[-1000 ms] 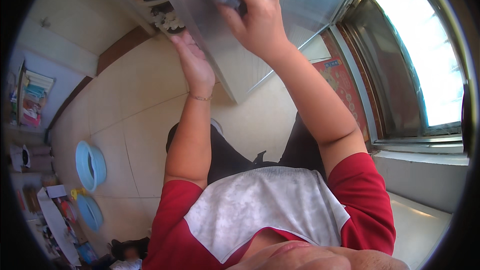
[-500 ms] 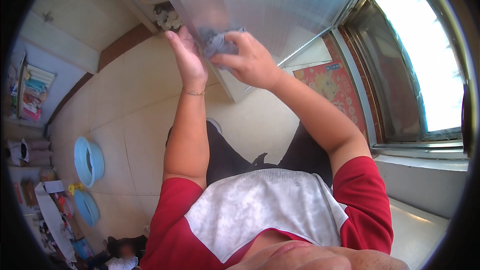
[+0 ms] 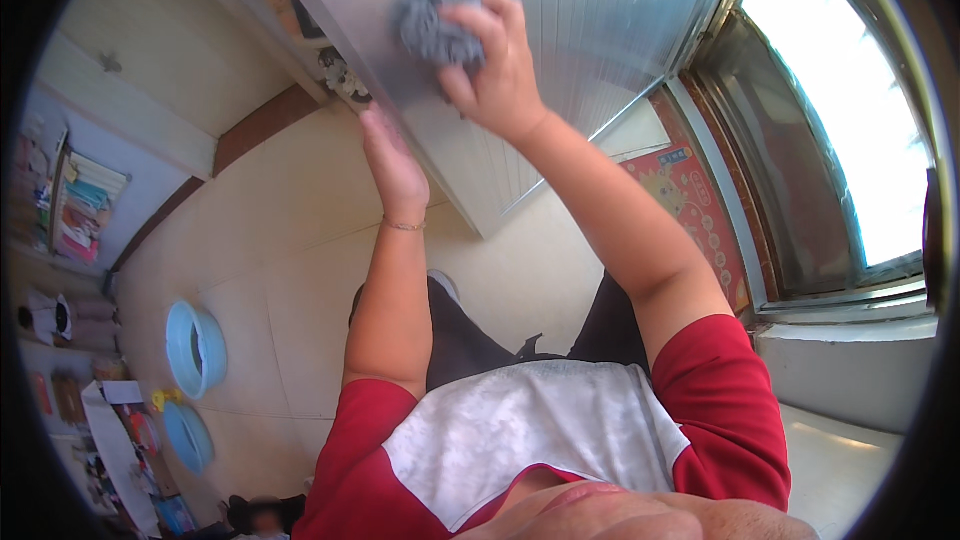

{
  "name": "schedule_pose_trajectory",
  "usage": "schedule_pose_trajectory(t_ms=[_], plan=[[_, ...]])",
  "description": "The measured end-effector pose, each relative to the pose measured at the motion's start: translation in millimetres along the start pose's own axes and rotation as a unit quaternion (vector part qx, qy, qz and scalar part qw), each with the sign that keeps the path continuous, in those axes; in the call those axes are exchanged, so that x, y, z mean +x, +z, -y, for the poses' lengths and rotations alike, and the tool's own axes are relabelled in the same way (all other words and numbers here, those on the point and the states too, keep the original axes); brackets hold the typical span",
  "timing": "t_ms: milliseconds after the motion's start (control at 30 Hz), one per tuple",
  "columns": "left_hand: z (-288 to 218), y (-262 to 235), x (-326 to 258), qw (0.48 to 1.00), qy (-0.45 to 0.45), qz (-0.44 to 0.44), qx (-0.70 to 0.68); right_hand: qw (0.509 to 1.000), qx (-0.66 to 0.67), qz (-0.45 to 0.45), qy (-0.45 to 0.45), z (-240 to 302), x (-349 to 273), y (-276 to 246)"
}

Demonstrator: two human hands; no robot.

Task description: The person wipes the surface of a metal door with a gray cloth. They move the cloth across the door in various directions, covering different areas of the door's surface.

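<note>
Overhead, right hand [image 3: 495, 65] grips a grey cloth [image 3: 435, 25] against the ribbed door [image 3: 560, 30]; left hand [image 3: 392, 162] lies open, flat.

Below me the floor [image 3: 290, 240] is pale beige tile. Right of it, bright daylight pours through a big window [image 3: 850, 130] with a dark frame. A red patterned mat [image 3: 700, 210] lies just beside that window, and two light blue basins [image 3: 195, 350] sit well apart from it, at the far left.

2 blue basins [image 3: 195, 348] on tiled floor [image 3: 290, 240]
</note>
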State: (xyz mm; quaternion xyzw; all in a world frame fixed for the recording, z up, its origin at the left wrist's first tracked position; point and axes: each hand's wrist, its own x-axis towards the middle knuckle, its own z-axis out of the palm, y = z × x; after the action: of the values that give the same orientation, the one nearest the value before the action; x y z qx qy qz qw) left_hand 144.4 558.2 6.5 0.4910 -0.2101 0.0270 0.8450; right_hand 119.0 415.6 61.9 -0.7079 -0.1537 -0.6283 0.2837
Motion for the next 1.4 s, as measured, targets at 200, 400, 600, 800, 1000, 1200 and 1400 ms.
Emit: schedule_pose_trajectory(t_ms=[200,400,600,800,1000,1200,1400], plan=[[-8,4,7,0.997,0.022,0.026,0.073,0.969,-0.013,0.18,0.169,-11,-137,-14],[-2,1,26,0.995,0.036,0.026,0.085,0.69,0.097,0.395,0.598,6,-258,-64],[-10,-17,51,0.987,-0.001,0.054,0.15,0.237,0.269,0.423,0.832,72,-290,-121],[-11,-36,91,0.969,-0.024,0.054,0.241,0.134,0.144,0.614,0.765,110,-333,-143],[4,-55,141,0.965,-0.026,0.076,0.25,0.041,0.179,0.716,0.674,103,-480,-155],[10,-52,154,0.968,-0.034,0.032,0.247,0.002,0.208,0.709,0.674,104,-488,-153],[9,-63,162,0.963,-0.054,0.0,0.265,-0.031,0.247,0.695,0.675,110,-507,-129]])
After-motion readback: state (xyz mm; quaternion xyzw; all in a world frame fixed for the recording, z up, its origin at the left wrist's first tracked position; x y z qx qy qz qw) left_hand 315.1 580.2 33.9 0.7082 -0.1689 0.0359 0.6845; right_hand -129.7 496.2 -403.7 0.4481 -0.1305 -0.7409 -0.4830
